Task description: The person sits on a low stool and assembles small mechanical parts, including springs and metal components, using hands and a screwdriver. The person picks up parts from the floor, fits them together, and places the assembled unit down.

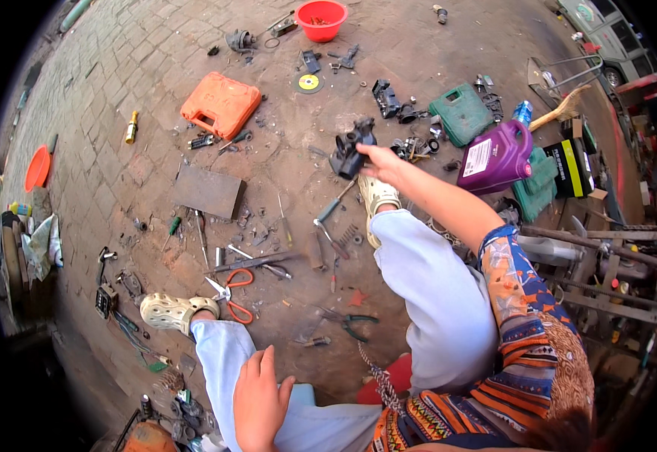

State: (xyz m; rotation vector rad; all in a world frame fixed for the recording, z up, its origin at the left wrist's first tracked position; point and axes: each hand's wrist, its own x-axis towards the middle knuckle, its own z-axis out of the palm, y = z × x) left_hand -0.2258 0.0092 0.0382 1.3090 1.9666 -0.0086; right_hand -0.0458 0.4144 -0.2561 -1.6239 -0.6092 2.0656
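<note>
Stretched out ahead, my right hand point(382, 166) grips a black, irregular housing-like machine part point(352, 148) just beyond my right shoe; its exact kind does not show. My left hand point(262, 399) rests by my left thigh, fingers extended and holding nothing. On the ground between my feet lie orange-handled scissors point(236, 296), pliers with dark green handles point(349, 324), a hammer point(331, 211) and several screwdrivers. A dark rectangular metal block point(209, 191) sits farther left among small broken bits.
An orange tool case point(221, 105) lies ahead left, and a red bowl point(321, 20) stands at the far side. Toward the right are a green case point(460, 114), a purple jug point(489, 164) and a metal frame point(607, 275). Black parts point(385, 99) lie scattered beyond my right hand.
</note>
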